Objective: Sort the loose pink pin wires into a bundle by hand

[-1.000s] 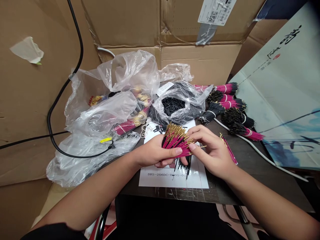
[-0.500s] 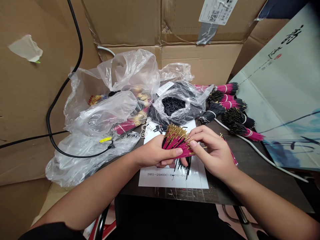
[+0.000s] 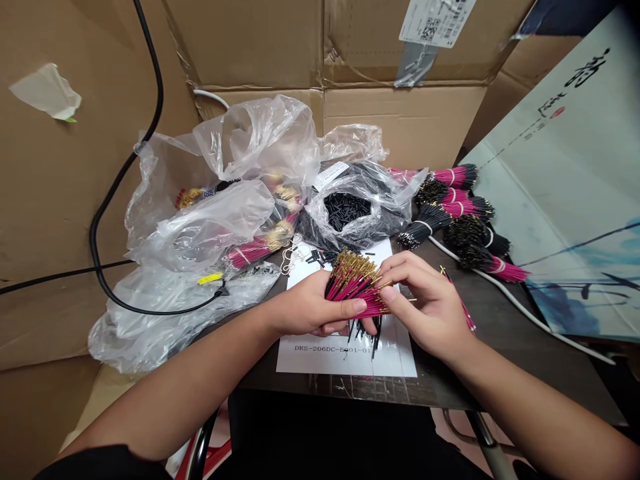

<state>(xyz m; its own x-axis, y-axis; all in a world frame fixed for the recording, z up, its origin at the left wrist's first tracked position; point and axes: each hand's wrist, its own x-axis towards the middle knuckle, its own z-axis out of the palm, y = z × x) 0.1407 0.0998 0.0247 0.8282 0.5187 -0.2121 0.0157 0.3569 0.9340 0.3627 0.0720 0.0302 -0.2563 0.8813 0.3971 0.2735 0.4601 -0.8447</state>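
My left hand point(image 3: 313, 307) is wrapped round a thick bundle of pink and black wires point(image 3: 353, 290), its thumb lying across them. Gold metal terminals crowd the bundle's upper end, and black ends hang out below the fingers. At the bundle's right side my right hand point(image 3: 423, 303) pinches at the gold tips with thumb and forefinger; one gold-tipped wire pokes out there beneath the fingers. Under both hands lies a white printed sheet point(image 3: 310, 363). Small black sleeves point(image 3: 320, 256) are scattered on its upper part.
Behind the sheet sits an open plastic bag of small black sleeves point(image 3: 347, 212). Clear plastic bags point(image 3: 210, 220) with wire bundles are at left. Tied wire bundles point(image 3: 460, 210) and a white cable point(image 3: 550, 320) lie at right. Loose wires point(image 3: 467, 313) rest beside my right hand. Cardboard point(image 3: 400, 123) stands behind.
Both hands keep nearly the same place and grip. The right thumb and fingertips have shifted only slightly at the gold tips, and the view has moved a little.
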